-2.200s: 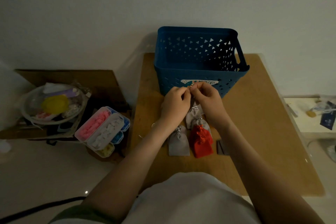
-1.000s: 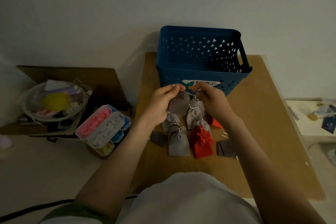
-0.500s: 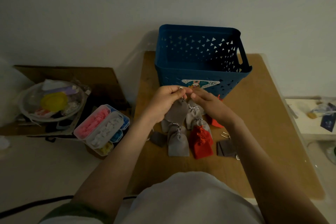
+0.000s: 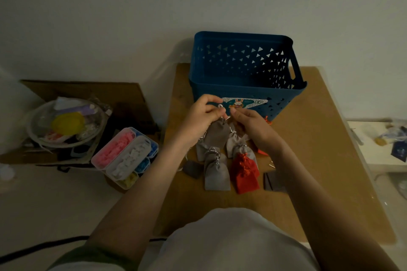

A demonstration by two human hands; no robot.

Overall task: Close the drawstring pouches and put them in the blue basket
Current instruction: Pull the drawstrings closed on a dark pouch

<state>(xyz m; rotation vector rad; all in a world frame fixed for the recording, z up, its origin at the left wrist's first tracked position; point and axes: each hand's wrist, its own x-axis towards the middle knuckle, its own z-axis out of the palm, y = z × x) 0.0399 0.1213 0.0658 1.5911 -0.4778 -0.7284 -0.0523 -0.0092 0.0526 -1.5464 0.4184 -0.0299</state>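
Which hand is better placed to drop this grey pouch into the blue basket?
Probably left: the left hand pinches the grey pouch at its neck, close to the blue basket; the right hand seems to pinch only its cord.

Compartment box [image 4: 125,156] left of table [image 4: 326,138]; clear bowl [image 4: 35,116] holding yellow lump [image 4: 67,123], by cardboard [image 4: 88,90].

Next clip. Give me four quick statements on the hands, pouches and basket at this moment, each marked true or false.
1. The left hand holds a grey pouch up by its top. True.
2. The red pouch is inside the blue basket. False: it lies on the table, in front of the basket.
3. The right hand rests flat on the table. False: it is raised, fingers at the grey pouch's top.
4. The blue basket stands beyond both hands. True.
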